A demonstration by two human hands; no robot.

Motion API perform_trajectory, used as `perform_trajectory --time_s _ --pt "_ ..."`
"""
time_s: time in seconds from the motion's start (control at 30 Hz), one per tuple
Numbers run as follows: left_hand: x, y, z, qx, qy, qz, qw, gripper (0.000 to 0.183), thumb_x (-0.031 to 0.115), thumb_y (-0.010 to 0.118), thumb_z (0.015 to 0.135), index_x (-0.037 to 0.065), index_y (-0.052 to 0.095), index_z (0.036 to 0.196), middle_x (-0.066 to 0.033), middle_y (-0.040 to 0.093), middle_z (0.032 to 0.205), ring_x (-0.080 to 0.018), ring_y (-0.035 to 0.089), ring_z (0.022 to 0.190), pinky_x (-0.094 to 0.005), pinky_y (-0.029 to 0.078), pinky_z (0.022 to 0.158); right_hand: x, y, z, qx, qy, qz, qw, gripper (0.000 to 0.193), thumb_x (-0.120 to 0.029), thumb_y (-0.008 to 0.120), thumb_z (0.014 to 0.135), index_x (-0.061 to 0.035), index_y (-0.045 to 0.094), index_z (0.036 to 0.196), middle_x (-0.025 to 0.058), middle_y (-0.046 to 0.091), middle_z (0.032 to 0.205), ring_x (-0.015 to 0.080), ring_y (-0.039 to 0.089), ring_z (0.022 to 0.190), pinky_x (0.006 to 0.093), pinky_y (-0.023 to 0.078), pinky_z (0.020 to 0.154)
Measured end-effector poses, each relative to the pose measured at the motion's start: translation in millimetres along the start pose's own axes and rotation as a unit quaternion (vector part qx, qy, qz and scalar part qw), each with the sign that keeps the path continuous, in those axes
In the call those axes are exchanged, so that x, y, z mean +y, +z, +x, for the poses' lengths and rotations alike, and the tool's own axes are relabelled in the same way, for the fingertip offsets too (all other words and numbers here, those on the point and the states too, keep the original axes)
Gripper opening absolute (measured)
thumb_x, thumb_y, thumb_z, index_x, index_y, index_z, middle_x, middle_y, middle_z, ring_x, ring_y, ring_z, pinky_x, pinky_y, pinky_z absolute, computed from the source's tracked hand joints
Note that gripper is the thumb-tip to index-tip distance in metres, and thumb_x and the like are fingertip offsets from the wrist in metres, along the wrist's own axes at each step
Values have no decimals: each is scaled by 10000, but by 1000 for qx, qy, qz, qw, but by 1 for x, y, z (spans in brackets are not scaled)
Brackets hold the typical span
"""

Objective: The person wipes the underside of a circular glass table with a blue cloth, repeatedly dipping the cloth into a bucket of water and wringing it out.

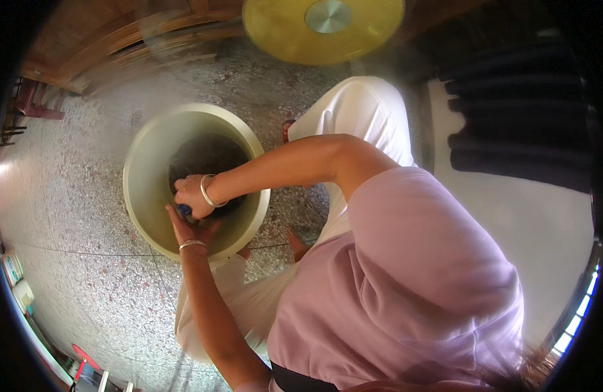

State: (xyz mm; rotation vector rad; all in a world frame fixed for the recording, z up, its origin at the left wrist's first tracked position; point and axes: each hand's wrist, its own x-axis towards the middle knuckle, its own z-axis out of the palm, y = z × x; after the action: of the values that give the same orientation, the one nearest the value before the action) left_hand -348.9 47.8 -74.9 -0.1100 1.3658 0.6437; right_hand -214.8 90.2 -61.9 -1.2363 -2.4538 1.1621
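Observation:
Both my hands are inside a deep, pale yellow-green tub (pixel 144 173) on the floor. My right hand (pixel 195 195), a bangle at its wrist, is closed with its fingers curled round a small blue thing (pixel 184 210). Most of that thing is hidden, so its kind does not show. Just below it, nearer to me, my left hand (pixel 191 228) is held with thumb and fingers apart; whether it touches the blue thing I cannot tell. It too wears a bangle. Dark contents (pixel 206 153) cover the tub's bottom; whether water or cloth is unclear.
Speckled stone floor (pixel 92 202) surrounds the tub. A yellow disc with a silver centre (pixel 327 16) is at the top. Brown wooden panels (pixel 105 49) stand behind. Dark cloth (pixel 517 117) hangs against a white surface at right. My knees flank the tub's right and near sides.

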Motion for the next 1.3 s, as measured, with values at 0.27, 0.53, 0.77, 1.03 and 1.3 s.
perform_trajectory --time_s 0.27,0.53,0.77,1.03,1.3 --pt "11 -11 -10 -108 20 -78 991 489 505 439 858 187 436 1230 -81 435 1213 -265 460 1047 -439 385 834 -76 -7 -32 205 -103 100 968 314 -280 683 595 -25 603 760 152 549 888 313 532 898 394 417 795" --pt "11 -9 -11 -166 67 -137 974 400 449 457 868 163 496 1145 -65 531 1073 -229 556 892 -388 469 691 -79 0 -6 386 -66 147 908 346 -372 660 633 -37 589 680 143 600 724 337 600 707 425 476 621" --pt "-3 24 -15 5 185 -67 980 311 313 468 880 111 529 1108 -58 606 931 -192 629 718 -314 518 501 -23 -13 11 306 28 142 941 312 -371 589 718 -61 633 715 192 613 743 370 591 703 425 488 663" --pt "-9 2 18 50 396 270 876 161 81 587 776 13 585 921 -54 590 835 -147 530 767 -273 423 718 101 -25 14 131 12 -34 991 310 -310 554 733 -22 663 771 188 615 890 346 574 866 404 450 811" --pt "5 9 -2 125 233 161 951 271 154 578 801 85 547 1061 -56 531 1007 -182 489 908 -352 429 756 109 13 47 -126 276 -181 936 536 -203 539 827 -192 384 1340 186 288 1395 389 335 1242 484 379 945"
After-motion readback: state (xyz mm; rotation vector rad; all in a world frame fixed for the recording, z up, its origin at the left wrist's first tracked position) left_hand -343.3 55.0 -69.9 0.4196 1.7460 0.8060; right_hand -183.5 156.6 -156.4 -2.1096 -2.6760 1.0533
